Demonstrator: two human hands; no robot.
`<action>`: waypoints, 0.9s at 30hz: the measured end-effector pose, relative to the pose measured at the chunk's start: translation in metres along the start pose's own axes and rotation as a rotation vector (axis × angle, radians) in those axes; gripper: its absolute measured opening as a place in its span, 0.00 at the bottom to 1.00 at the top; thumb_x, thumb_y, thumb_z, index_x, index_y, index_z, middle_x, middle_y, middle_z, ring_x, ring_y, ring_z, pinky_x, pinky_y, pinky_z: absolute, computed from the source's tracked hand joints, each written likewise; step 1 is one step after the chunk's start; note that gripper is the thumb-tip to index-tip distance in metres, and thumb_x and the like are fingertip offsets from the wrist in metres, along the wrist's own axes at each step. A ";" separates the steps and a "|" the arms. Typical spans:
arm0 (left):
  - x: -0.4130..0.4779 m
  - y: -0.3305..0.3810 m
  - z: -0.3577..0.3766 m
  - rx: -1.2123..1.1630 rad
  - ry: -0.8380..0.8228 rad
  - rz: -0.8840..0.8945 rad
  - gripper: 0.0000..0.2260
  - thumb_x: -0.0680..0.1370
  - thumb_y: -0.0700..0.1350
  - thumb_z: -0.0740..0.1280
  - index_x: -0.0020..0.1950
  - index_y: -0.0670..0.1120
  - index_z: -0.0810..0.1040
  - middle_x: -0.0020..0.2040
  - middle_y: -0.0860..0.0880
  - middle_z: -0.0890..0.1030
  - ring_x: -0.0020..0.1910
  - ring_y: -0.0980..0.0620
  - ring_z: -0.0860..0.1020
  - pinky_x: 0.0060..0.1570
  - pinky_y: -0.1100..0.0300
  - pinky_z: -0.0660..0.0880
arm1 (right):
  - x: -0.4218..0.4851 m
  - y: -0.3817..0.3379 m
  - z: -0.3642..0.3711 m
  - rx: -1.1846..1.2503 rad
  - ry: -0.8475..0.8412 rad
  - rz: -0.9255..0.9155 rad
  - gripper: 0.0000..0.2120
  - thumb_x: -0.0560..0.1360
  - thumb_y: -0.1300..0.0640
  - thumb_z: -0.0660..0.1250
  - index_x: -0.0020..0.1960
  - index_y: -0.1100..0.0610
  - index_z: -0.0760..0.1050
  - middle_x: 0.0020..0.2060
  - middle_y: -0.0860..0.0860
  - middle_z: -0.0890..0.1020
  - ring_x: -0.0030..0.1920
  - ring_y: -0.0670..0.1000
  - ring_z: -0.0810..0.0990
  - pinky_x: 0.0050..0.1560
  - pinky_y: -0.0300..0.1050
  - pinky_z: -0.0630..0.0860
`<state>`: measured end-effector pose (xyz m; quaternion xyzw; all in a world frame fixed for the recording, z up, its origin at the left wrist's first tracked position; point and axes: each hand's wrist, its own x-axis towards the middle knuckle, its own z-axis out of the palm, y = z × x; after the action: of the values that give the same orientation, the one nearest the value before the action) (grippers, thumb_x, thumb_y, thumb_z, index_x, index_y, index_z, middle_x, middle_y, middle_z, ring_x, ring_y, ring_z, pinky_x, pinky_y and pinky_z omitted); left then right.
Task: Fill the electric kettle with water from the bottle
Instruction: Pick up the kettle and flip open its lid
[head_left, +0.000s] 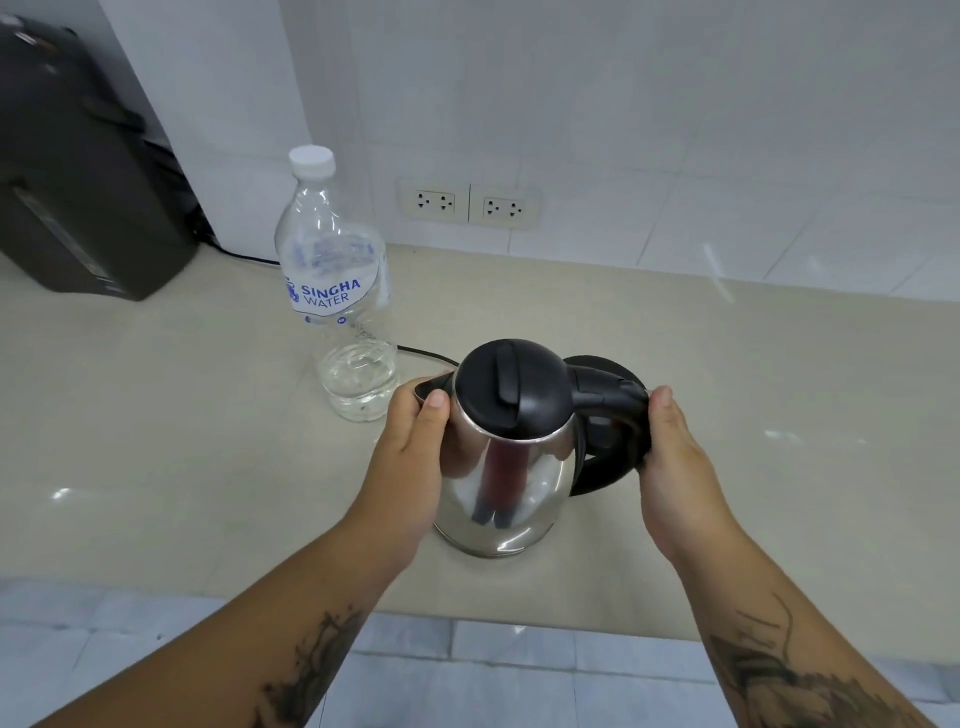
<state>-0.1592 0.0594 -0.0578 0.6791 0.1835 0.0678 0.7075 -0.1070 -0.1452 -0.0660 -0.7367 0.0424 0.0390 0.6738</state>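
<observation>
A steel electric kettle (506, 483) with a closed black lid (511, 387) stands on the beige counter, near its front edge. My left hand (410, 447) cups the kettle's left side near the spout. My right hand (675, 452) grips the black handle (613, 415) on the right. A clear plastic water bottle (337, 280) with a white cap on stands upright just left of and behind the kettle, with a little water at its bottom. Neither hand touches the bottle.
The kettle's black base (597, 364) lies right behind the kettle, its cord (426, 354) running left behind the bottle. A black appliance (78, 171) sits at the far left. Two wall sockets (467, 203) are on the tiled wall. The counter's front edge (467, 618) is close below the kettle.
</observation>
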 end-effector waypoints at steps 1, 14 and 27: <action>0.001 0.000 -0.001 -0.002 -0.003 -0.001 0.09 0.84 0.49 0.55 0.56 0.57 0.75 0.42 0.61 0.78 0.36 0.70 0.75 0.45 0.66 0.68 | 0.000 -0.010 0.000 -0.040 0.000 -0.025 0.16 0.81 0.42 0.52 0.55 0.45 0.77 0.53 0.42 0.81 0.57 0.41 0.79 0.57 0.39 0.71; 0.001 0.001 -0.005 -0.026 0.015 0.029 0.08 0.83 0.46 0.58 0.55 0.50 0.76 0.43 0.56 0.79 0.36 0.68 0.74 0.41 0.66 0.69 | -0.011 -0.094 0.089 -1.284 -0.180 -0.372 0.27 0.77 0.38 0.54 0.70 0.51 0.67 0.67 0.50 0.73 0.66 0.57 0.68 0.58 0.55 0.67; 0.008 0.001 -0.010 0.002 -0.002 0.068 0.08 0.83 0.43 0.58 0.55 0.49 0.77 0.37 0.60 0.78 0.35 0.66 0.74 0.39 0.67 0.69 | -0.004 -0.112 0.071 -0.853 -0.101 -0.370 0.14 0.79 0.52 0.53 0.56 0.54 0.75 0.49 0.54 0.81 0.52 0.59 0.78 0.52 0.53 0.75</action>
<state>-0.1551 0.0716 -0.0584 0.6858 0.1597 0.0910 0.7042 -0.0983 -0.0643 0.0389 -0.9402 -0.1421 -0.0321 0.3078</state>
